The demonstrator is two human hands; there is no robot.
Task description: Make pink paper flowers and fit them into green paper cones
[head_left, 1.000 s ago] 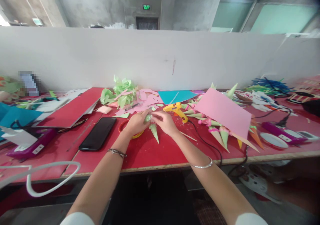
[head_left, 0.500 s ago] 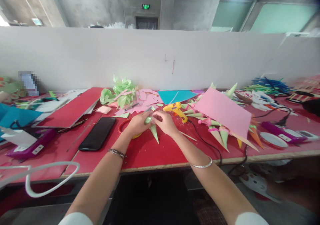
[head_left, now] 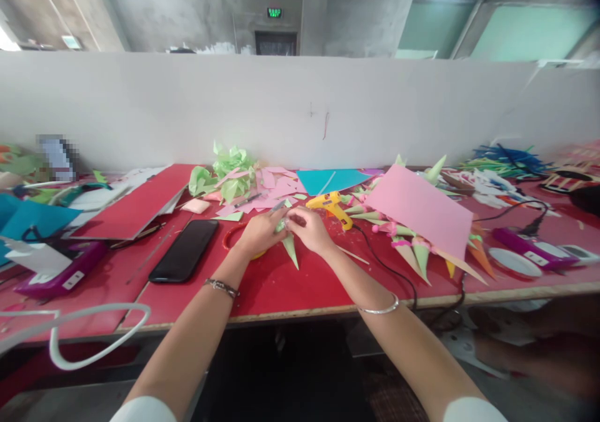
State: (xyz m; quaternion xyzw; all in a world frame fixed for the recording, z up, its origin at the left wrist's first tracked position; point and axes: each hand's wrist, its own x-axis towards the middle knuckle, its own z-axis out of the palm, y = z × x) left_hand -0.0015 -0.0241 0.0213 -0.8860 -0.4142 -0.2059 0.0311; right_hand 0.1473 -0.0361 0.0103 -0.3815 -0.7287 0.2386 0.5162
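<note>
Green paper cone [head_left: 290, 249], tip down above the red table [head_left: 290, 287], pinched at its wide top by the left hand [head_left: 259, 232] and right hand [head_left: 309, 229]. Judged light, thin, easily crushed; best gripped gently near the rim.

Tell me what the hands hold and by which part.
Left hand and right hand together pinch a light green paper cone at its wide top end.

You face a long red worktop [head_left: 290, 284] backed by a low white partition [head_left: 281, 106], with bare grey concrete walls [head_left: 197, 6], a dark doorway [head_left: 275, 42] under a green exit sign [head_left: 274, 12], and pale green panels [head_left: 529, 34] beyond.
</note>
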